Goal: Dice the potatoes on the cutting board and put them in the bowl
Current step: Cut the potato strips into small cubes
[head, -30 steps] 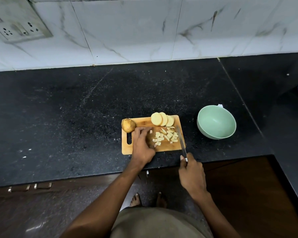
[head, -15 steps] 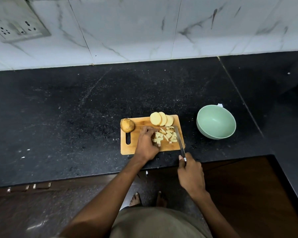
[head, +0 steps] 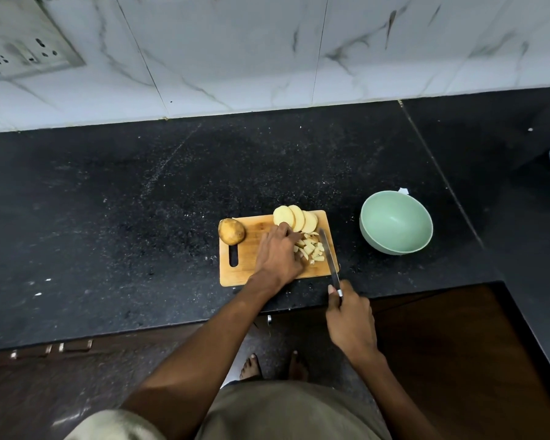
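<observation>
**Fingers herd dice, knife walls them in**

Left hand (head: 278, 254) lies over the cutting board (head: 245, 274), fingers laid against the diced potato (head: 311, 249), seemingly bunching it; whether anything is pinched, cannot tell. Whole potato (head: 231, 231) waits at the board's left corner, slices (head: 294, 217) at the back. Right hand (head: 350, 315) clenches the knife (head: 329, 255), blade flanking the heap. Green bowl (head: 396, 222), beside the board, holds nothing.

No readable txt, labels, brands or nos. anywhere. Board (head: 251, 271), bowl (head: 396, 222) & knife (head: 329, 255) are plain. Wall socket plate (head: 26, 46) shows only holes & switches, no markings legible.
</observation>
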